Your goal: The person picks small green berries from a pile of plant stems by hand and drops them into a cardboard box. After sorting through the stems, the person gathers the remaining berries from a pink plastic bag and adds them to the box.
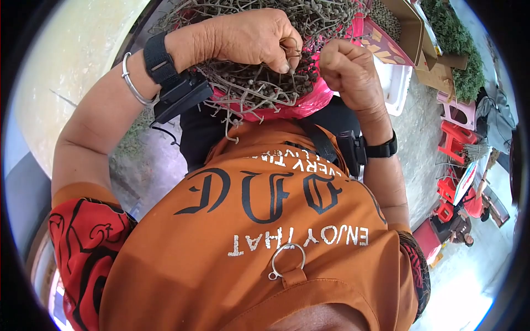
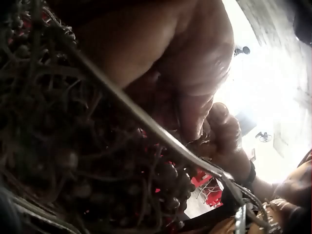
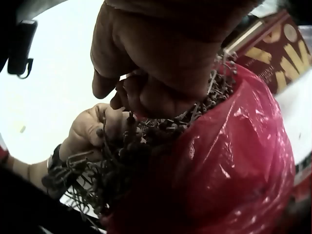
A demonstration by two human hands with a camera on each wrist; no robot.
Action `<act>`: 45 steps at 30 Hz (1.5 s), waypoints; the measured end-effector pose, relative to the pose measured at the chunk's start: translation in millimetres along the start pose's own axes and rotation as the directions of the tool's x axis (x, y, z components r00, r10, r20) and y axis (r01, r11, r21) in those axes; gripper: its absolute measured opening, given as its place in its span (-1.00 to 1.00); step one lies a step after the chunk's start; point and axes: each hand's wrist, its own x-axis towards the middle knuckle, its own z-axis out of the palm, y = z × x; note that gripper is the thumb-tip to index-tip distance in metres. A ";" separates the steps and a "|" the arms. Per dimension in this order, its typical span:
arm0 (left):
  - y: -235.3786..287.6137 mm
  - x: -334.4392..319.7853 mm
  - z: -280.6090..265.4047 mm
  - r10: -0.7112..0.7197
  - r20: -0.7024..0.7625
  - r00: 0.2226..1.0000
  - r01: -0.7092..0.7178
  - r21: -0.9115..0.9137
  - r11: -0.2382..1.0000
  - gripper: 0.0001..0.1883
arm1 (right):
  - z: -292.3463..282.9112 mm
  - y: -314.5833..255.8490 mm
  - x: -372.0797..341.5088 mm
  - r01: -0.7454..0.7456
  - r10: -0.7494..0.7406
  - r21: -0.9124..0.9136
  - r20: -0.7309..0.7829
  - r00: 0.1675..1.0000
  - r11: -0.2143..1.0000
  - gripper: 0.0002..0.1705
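Observation:
A pink plastic bag (image 3: 234, 161) overflows with a tangle of grey-brown dried stems (image 1: 237, 91) bearing small round berries. Over the heap in the head view, my left hand (image 1: 248, 41) pinches a thin stem between thumb and bent forefinger. To its right, slightly apart, my right hand (image 1: 350, 71) has its fingers curled in. In the right wrist view, a small dark berry (image 3: 130, 116) shows right at the right fingertips; I cannot tell whether they hold it. One long stem (image 2: 131, 107) crosses the left wrist view in front of the left hand (image 2: 185, 53).
Behind the bag stands an open cardboard box (image 1: 406, 27) of small round pieces, beside a white tray (image 1: 398, 91). Green plants (image 1: 455, 47) are heaped at the upper right. Red stools (image 1: 455, 140) and another person (image 1: 461, 229) are farther right. A pale tabletop (image 1: 61, 60) lies at left.

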 end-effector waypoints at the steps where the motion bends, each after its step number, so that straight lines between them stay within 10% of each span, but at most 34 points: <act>1: 2.5 -0.2 0.1 -0.023 0.003 1.000 0.023 0.013 1.000 -0.89 | 5.1 -3.2 -1.0 0.029 -0.028 -0.172 0.006 1.000 0.985 -0.80; 6: 2.8 3.4 2.8 -0.085 0.005 0.996 0.085 -0.005 0.996 -0.85 | 29.5 -18.5 -0.7 0.136 -0.109 -0.772 0.087 0.990 0.621 -0.74; 10: 2.6 4.8 3.2 -0.070 -0.005 0.998 0.069 -0.111 0.991 -0.85 | 33.6 -20.6 1.4 0.161 -0.193 -0.874 0.078 0.978 0.459 -0.79; 14: 7.2 4.6 3.4 -0.040 -0.024 0.999 0.037 -0.118 0.992 -0.84 | 23.7 -15.2 0.3 0.122 -0.156 -0.724 0.019 0.987 0.679 -0.83; 23: 0.2 4.0 21.0 -0.064 -0.119 0.991 0.030 -0.270 0.962 -0.87 | 30.9 -22.7 -2.3 0.264 -0.367 -0.823 0.074 0.927 0.503 -0.92; 27: 1.0 3.6 12.0 0.005 0.001 1.000 -0.005 -0.019 1.000 -0.83 | 24.9 -26.0 -2.1 0.346 -0.291 -0.752 0.212 0.933 0.561 -0.87; 31: 3.1 7.1 -0.8 0.079 0.090 0.993 -0.100 0.254 0.962 -0.94 | 19.4 -34.3 -15.6 0.000 0.109 -0.456 0.211 0.971 0.890 -0.86; 38: 5.8 3.8 -4.3 -0.005 -0.063 0.998 0.004 -0.006 1.000 -0.92 | -33.0 -39.2 -20.5 0.006 0.040 0.448 -0.092 0.995 0.894 -0.93; 45: 5.9 -2.0 -6.6 0.143 0.001 0.990 -0.143 -0.013 0.990 -0.91 | -34.2 1.1 -21.3 -0.040 0.048 0.143 -0.059 0.997 0.989 -0.87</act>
